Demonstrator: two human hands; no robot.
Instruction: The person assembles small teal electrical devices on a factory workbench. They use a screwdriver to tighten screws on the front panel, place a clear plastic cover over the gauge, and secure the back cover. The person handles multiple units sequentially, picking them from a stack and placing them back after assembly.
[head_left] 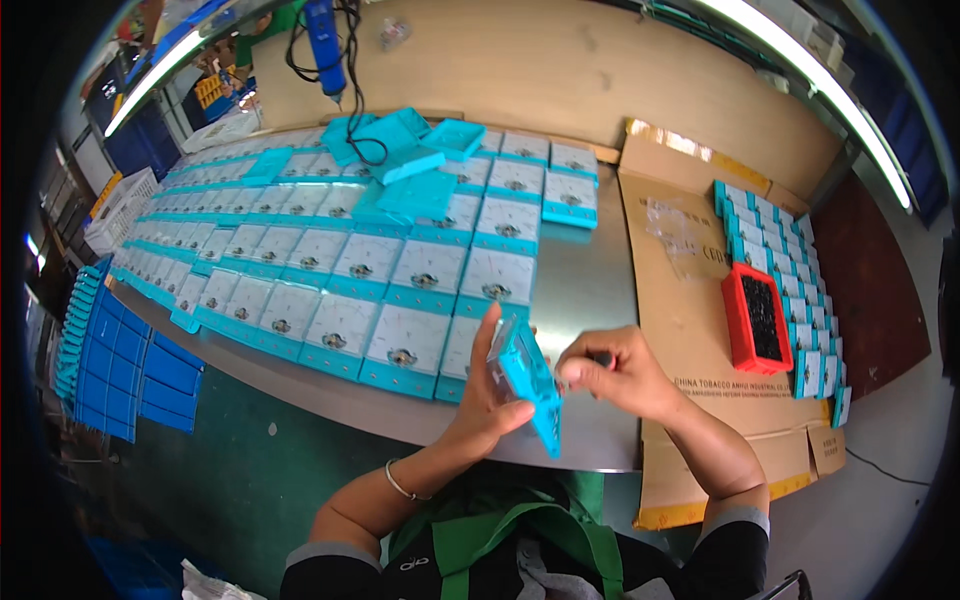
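Observation:
A turquoise plastic meter housing (535, 385) with a clear front is tilted on edge above the front of the metal table. My left hand (485, 400) wraps round its left side, thumb across the lower edge and fingers behind. Close against its open right side is my right hand (615, 370), thumb and fingers pinched together. A small dark piece seems to show between those fingers, too small to name. Rows of similar turquoise panel meters (410, 335) with white dials lie on the table beyond my left hand.
A blue electric screwdriver (325, 45) hangs above the table, its black cable looping down. Loose turquoise covers (400, 150) lie over the far meters. On the cardboard (690, 330) at right stands a red bin (757, 320) of small black parts, beside more stacked meters (805, 285). Blue crates (140, 360) stand left.

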